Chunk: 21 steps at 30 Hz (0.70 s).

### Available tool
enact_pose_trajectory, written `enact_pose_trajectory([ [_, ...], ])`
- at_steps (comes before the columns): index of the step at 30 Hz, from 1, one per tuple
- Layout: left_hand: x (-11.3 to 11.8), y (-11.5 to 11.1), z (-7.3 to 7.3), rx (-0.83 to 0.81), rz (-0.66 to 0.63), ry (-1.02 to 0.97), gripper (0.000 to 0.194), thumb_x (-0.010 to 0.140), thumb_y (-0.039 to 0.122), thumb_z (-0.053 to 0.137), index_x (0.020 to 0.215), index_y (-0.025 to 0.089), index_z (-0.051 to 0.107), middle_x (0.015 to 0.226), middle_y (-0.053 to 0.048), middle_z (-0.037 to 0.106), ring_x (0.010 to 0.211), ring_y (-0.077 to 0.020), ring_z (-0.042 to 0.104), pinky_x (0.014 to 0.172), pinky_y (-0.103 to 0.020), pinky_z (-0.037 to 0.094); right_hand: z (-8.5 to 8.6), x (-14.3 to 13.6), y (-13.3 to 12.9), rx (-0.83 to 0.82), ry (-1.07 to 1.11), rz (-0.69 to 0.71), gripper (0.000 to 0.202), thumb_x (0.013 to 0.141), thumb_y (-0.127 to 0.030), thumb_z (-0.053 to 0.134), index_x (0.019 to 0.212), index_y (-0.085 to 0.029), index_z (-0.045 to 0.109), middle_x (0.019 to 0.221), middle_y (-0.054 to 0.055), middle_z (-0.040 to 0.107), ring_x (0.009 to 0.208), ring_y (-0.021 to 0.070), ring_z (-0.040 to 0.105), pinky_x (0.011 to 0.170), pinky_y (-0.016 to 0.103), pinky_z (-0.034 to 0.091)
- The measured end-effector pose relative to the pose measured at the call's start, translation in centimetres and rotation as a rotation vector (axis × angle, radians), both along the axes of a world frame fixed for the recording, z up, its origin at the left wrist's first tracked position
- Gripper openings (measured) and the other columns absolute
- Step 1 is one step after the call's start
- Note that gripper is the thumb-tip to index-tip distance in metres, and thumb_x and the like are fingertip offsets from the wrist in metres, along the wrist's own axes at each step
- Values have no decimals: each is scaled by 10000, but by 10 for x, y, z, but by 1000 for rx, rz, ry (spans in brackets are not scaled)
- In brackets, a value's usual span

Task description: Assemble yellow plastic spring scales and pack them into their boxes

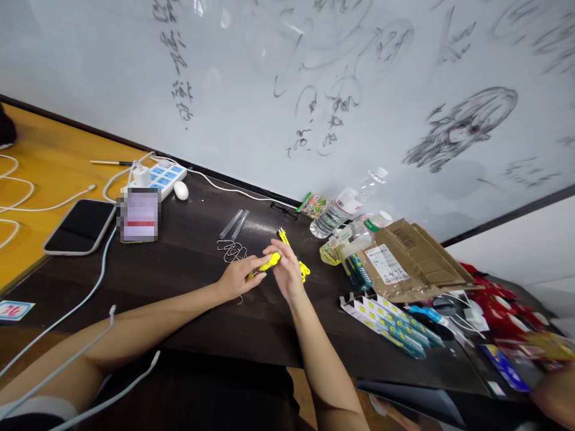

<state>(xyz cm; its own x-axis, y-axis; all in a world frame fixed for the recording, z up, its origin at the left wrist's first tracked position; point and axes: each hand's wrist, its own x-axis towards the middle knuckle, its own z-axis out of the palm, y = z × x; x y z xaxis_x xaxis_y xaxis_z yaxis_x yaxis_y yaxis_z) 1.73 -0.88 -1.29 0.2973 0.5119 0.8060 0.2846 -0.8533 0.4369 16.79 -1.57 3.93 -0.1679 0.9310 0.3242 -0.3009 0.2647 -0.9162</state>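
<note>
left hand point(238, 278) pinching a small bright-yellow plastic-looking piece point(271, 260), right hand point(288, 272) curving open beside it, dark-brown wood-grain counter point(179, 272) stretching beneath

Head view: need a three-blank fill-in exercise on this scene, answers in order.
1. The left hand grips a small part coloured ____.
2. Across the picture, the smartphone lies to the ____ of that hand.
3. Handwriting on the whiteboard is in the colour ____.
Missing words: yellow; left; black.
</note>
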Motion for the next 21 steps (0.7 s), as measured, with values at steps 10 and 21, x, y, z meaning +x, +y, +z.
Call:
enact_pose_trajectory([
  [10, 0, 0, 0, 23, -25, 5, 367, 890, 222, 500, 1257, 219, 477, 770, 17, 557, 590, -83, 495, 580, -196, 425, 3, -4, 0, 33, 8, -29, 240, 728, -372, 707, 740, -218, 523, 804, 8, 583, 797, 160, 571, 732, 305, 464],
  [21, -1, 1, 1, 47, 2, 14, 376, 893, 236, 492, 1267, 225, 457, 745, 23, 546, 581, -88, 500, 576, -201, 427, 1, 3, -4, -43, -26, 62, 289, 763, -443, 638, 941, -216, 636, 841, 52, 657, 833, 219, 616, 775, 377, 482],
])
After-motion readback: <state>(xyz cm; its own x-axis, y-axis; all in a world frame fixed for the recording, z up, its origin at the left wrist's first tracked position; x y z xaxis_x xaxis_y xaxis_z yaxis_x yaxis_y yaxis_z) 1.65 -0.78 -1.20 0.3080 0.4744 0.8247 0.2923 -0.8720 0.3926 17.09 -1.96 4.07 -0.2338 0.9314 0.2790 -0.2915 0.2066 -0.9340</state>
